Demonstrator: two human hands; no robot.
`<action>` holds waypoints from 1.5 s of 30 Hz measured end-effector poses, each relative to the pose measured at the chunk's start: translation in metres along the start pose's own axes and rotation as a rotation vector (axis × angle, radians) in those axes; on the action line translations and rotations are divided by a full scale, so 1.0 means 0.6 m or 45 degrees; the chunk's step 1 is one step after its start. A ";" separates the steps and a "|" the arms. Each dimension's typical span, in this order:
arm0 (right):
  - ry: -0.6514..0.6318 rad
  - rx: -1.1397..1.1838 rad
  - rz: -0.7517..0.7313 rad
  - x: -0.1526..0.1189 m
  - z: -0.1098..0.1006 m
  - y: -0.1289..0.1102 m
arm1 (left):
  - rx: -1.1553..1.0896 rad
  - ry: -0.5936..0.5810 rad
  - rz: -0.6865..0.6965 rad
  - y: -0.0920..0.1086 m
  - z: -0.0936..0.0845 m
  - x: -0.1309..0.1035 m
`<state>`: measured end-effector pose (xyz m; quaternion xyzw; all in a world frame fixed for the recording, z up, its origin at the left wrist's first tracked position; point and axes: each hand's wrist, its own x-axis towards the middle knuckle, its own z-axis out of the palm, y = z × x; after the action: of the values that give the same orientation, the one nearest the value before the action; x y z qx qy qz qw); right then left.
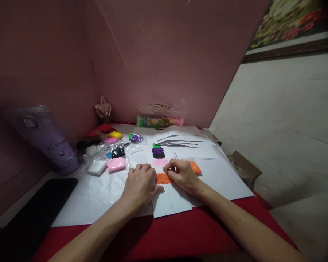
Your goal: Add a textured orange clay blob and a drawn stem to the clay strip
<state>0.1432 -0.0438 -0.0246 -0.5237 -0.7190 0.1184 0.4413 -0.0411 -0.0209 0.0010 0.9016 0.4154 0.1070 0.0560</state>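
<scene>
A sheet of white paper (166,203) lies in front of me with a column of textured clay patches. From the far end come a green patch (156,146), a purple patch (157,150), a black patch (159,155), a pink patch (160,162) and an orange patch (163,178). My left hand (141,183) rests on the paper at the orange patch's left side, fingers laid out and thumb apart. Above that patch's right edge, my right hand (182,174) is pinched on a thin silver stick-like tool (175,155); its tip is hard to make out.
Clay packets, including a pink packet (116,165) and a white packet (97,167), lie left. An orange packet (195,167) is behind my right hand. Loose paper sheets (180,133) curl up at the back. A purple tumbler (53,142) and black phone-like slab (43,203) stand left.
</scene>
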 end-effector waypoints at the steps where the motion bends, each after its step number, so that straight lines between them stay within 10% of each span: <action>1: -0.002 0.002 -0.002 -0.001 0.000 -0.001 | 0.003 -0.002 -0.002 0.000 0.000 0.000; 45: -0.031 0.033 0.053 -0.026 -0.018 -0.035 | 0.046 -0.018 0.007 0.001 -0.002 0.002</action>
<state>0.1387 -0.0691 -0.0126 -0.5314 -0.7117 0.1432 0.4366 -0.0400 -0.0203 0.0022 0.9044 0.4142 0.0933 0.0423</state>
